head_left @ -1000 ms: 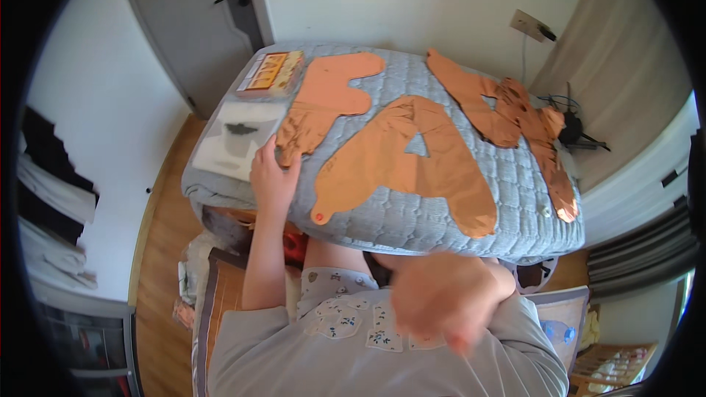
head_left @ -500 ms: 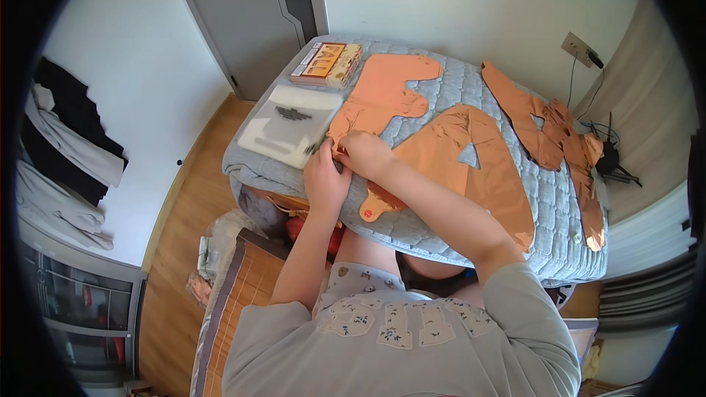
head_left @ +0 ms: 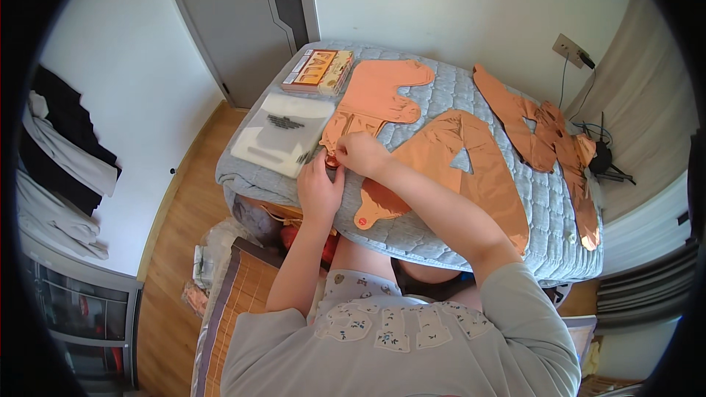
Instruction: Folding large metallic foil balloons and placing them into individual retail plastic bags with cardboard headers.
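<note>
I'm logging the left hand (head_left: pixel 321 190) and right hand (head_left: pixel 362 154) pinching the lower end of a copper foil piece (head_left: pixel 379 92) mid-frame, while the central foil piece (head_left: pixel 437 165) and far-right foil piece (head_left: pixel 544 145) are lying flat, unheld.

Quilted cover (head_left: pixel 555 224): matt cloth, stitched, padded, uneven.
Left foil balloon (head_left: pixel 375 95): metallic film on the cover's left half; satin and smooth at the far end, creased and glossy at the near end.
Middle foil balloon (head_left: pixel 478 184): metallic film at the cover's centre; mostly smooth, wrinkled at the far end.
Right foil balloon (head_left: pixel 544 147): metallic film at the cover's right side; crumpled, bright highlights.
Flat packet (head_left: pixel 276 140): translucent plastic, smooth, slight sheen, at the cover's left edge.
Door (head_left: pixel 220 15): smooth, matt, beyond the cover.
Floor (head_left: pixel 173 265): wood-look, low sheen, left of the cover.
</note>
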Tool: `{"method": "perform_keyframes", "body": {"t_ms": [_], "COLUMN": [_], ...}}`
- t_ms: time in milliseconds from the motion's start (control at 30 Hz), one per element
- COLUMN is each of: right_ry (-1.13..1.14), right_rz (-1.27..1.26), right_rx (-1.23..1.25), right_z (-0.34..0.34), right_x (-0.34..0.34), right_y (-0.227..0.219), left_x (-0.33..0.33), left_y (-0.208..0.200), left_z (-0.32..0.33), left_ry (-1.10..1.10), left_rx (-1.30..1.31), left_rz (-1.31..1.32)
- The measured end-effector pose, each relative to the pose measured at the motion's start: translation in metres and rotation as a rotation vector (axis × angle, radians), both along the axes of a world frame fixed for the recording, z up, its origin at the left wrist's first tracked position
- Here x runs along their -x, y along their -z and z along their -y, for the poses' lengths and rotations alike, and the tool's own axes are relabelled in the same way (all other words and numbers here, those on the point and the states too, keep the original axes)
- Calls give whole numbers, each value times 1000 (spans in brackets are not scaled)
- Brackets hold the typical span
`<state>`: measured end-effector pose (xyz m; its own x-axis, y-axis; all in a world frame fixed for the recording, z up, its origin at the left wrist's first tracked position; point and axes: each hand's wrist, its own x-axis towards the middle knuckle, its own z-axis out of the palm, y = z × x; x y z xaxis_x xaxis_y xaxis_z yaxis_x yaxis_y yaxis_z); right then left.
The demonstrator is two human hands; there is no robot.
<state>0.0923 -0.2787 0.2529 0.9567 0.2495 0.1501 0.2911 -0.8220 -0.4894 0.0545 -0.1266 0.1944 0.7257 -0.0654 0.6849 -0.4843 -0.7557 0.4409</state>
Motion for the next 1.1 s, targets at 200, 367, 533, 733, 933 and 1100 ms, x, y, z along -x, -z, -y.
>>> {"method": "perform_keyframes", "body": {"t_ms": [200, 367, 533, 733, 933, 1100], "right_ry": [5, 429, 596, 288, -293, 152], "right_rz": [4, -645, -63, 931, 669, 17], "right_rx": [-235, -1431, -2193, -559, 255, 250], "right_z": [19, 31, 133, 197, 226, 240], "right_x": [-22, -48, -86, 28, 139, 225], "right_y": [17, 16, -20, -122, -97, -45], "left_x": [3, 2, 3, 4, 1, 2], "left_y": [-5, -3, -2, 2, 3, -1], "left_z": [1, -5, -2, -6, 1, 0], "left_ry": [36, 37, 34, 12, 2, 10], "left_rx": [2, 21, 26, 13, -22, -35], "left_rz": [-23, 27, 22, -4, -48, -120]}}
